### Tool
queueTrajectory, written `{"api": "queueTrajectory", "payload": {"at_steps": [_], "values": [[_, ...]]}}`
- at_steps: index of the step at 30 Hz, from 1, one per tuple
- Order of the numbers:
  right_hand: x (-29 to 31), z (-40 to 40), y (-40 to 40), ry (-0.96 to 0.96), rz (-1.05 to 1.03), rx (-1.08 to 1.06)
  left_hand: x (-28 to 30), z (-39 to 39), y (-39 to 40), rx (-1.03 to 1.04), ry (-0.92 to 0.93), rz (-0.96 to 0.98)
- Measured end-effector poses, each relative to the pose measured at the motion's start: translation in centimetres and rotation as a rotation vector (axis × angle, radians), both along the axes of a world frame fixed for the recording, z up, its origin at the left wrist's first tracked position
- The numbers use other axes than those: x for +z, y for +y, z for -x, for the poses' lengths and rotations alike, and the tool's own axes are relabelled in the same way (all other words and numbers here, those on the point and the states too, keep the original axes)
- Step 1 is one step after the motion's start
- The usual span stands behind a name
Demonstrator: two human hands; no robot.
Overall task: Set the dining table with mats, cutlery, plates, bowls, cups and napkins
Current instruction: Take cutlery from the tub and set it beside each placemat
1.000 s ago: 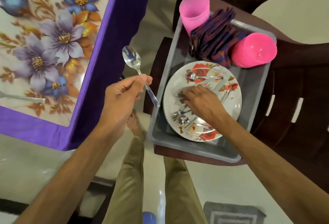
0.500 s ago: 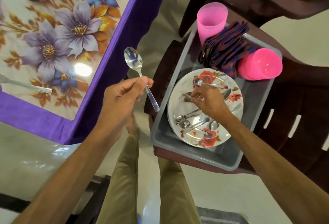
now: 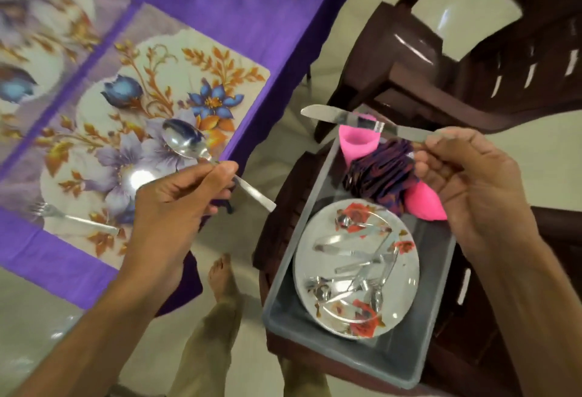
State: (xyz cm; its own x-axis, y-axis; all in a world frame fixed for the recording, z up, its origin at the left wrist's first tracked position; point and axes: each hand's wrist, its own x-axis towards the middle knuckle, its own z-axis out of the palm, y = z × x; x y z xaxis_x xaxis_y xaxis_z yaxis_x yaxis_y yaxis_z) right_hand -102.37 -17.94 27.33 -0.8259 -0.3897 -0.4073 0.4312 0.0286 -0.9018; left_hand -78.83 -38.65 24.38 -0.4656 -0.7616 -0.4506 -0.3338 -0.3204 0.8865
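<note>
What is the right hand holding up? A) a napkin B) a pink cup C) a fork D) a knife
D: the right hand pinches the handle of a knife, holding it above the gray tub, blade pointing left.

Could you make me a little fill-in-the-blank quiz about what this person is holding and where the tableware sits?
1. The left hand holds a ____.
2. The right hand holds a ____.
3. The fork lies on a flowered ____.
4. The plate with loose cutlery sits in a grey ____.

Missing words: spoon; knife; mat; tub
</note>
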Motion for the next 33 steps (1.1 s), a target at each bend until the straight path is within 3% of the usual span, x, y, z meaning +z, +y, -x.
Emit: {"api": "queueTrajectory", "payload": {"at_steps": [9, 15, 18, 20, 22, 25, 28, 30, 33], "values": [[1.4, -0.3, -12.6, 0.013, 0.069, 0.033, 1.3, 0.4, -12.3, -0.009, -0.017, 0.052], [-6.2, -4.0, -25.4, -0.155, 0.074, 0.036, -2.2, 0.2, -20.7, 0.029, -0.102, -0.029], [-10.5, -5.4, -32.8, -0.243, -0.035, 0.002, -3.9, -0.6, -25.2, -0.001, -0.141, -0.059], [-11.5, -5.4, -32.9, -0.211, -0.126, 0.000, -4.1, -0.3, -24.9, -0.003, -0.158, -0.081], [-12.9, -5.5, -33.7, 0.018, -0.302, 0.051, -5.0, -0.7, -26.1, 0.018, -0.160, -0.105], [-13.2, -6.3, -34.4, 0.659, -0.754, 0.282, -6.2, -1.0, -28.1, 0.014, -0.179, -0.136], [-13.3, -6.2, -33.9, 1.103, -1.002, 0.424, -6.9, -0.9, -28.6, -0.011, -0.180, -0.177], [-13.8, -6.1, -33.5, 1.249, -1.029, 0.491, -7.1, -0.6, -28.8, -0.010, -0.174, -0.200], [-13.8, -5.7, -33.3, 1.261, -1.015, 0.518, -7.1, 0.2, -28.9, -0.029, -0.144, -0.225]]}}
